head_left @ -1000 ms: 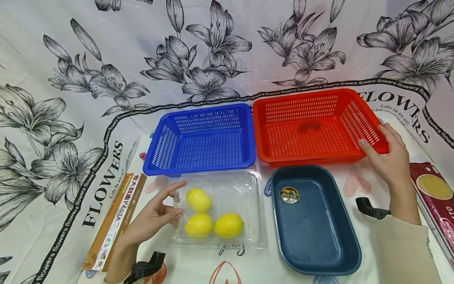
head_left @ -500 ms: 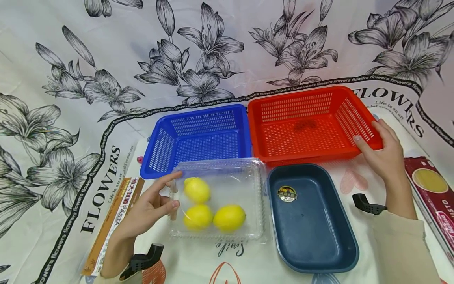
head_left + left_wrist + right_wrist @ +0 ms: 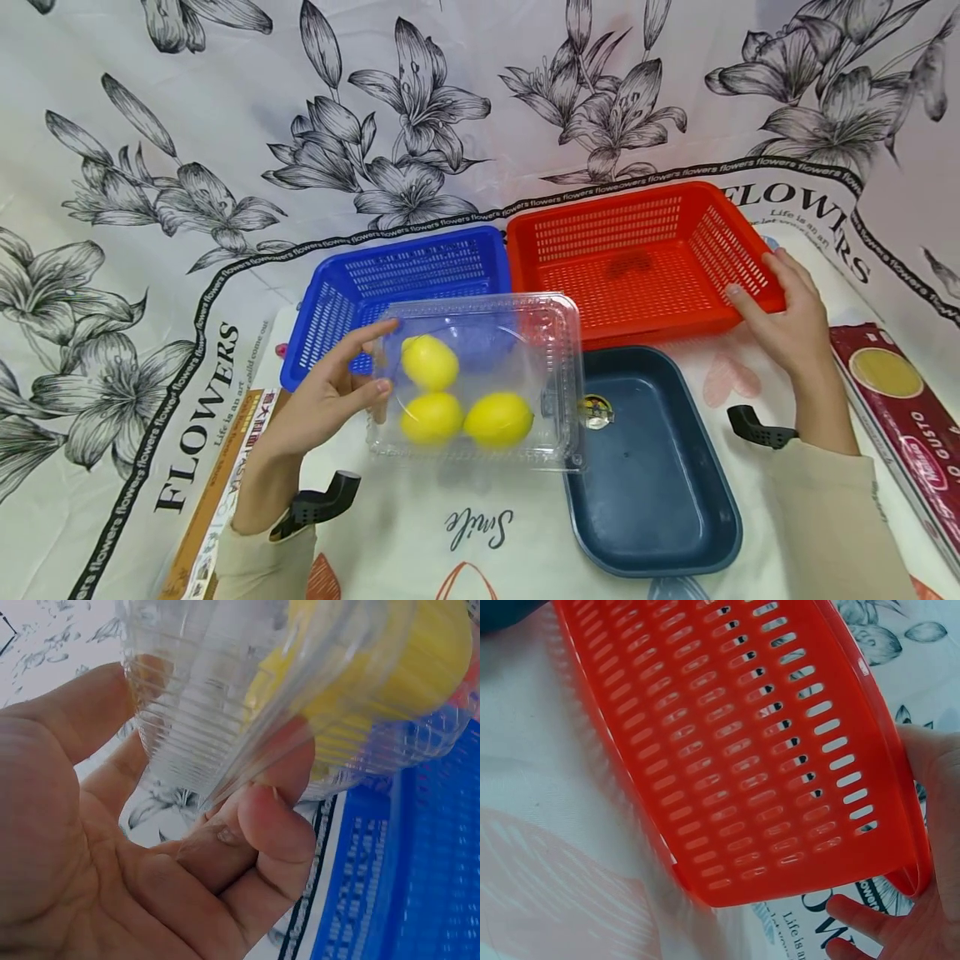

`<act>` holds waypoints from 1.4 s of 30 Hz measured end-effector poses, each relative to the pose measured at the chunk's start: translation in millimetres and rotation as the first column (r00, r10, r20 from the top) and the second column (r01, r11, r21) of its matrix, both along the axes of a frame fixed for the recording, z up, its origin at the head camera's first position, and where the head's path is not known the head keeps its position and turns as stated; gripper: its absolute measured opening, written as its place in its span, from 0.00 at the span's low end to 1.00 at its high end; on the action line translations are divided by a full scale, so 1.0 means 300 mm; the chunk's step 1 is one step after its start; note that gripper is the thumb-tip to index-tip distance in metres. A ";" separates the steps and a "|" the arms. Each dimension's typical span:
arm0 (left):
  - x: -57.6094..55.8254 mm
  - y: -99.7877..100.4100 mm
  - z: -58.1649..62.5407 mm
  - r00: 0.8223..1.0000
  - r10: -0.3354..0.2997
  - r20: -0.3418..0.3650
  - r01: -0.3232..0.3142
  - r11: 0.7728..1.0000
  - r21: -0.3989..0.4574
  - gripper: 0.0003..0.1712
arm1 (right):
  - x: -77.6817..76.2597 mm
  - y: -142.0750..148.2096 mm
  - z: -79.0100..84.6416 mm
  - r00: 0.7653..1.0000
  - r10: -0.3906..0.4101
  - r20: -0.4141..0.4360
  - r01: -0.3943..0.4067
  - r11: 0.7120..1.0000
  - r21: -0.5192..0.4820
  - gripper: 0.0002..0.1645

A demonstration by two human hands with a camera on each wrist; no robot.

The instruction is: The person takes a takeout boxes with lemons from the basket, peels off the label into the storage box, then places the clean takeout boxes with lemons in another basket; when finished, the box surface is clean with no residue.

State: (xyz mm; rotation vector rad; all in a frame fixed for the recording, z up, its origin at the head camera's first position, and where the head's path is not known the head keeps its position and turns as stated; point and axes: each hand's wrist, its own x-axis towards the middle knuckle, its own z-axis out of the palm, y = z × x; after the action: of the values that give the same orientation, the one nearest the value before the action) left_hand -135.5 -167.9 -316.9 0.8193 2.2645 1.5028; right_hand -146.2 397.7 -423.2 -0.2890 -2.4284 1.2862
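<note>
My left hand (image 3: 327,400) grips the left side of a clear plastic container (image 3: 487,333), thumb on one face and fingers on the other. Inside it lie three lemons (image 3: 498,419), seen through the clear plastic. The container hangs above the table, covering part of the blue basket (image 3: 405,258) and a corner of the dark blue tray (image 3: 645,492). At the right, my right hand (image 3: 795,325) holds the rim of the red basket (image 3: 622,275) near its front right corner. In the right wrist view that hand (image 3: 930,900) is partly out of frame beside the red basket's wall (image 3: 720,750).
A red pasta box (image 3: 892,400) lies at the right edge. Orange and white pasta packages (image 3: 225,492) lie at the left, partly behind my left forearm. A flowered cloth (image 3: 420,108) rises behind the baskets. The dark tray sits in front of the red basket.
My left hand has raised the clear container with the lemons off the table and moved it forward, tilting it over the blue basket's front. My right hand stays on the red basket. The view has shifted slightly.
</note>
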 end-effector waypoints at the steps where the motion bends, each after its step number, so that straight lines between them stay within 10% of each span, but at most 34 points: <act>1: -0.010 0.009 0.003 1.000 -0.003 0.002 0.003 1.000 0.007 0.40 | -0.001 -0.003 0.001 1.000 0.003 -0.001 -0.003 1.000 -0.003 0.44; 42: -0.429 0.508 0.009 0.997 0.074 -0.006 -0.074 0.996 0.045 0.34 | -0.005 0.004 -0.008 1.000 -0.013 0.023 0.013 1.000 0.022 0.45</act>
State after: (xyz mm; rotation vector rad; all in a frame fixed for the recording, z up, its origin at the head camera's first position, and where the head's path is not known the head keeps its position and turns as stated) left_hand -264.2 -15.6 -314.1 0.7631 2.2983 1.5904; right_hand -147.7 398.8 -425.7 -0.3143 -2.4538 1.2570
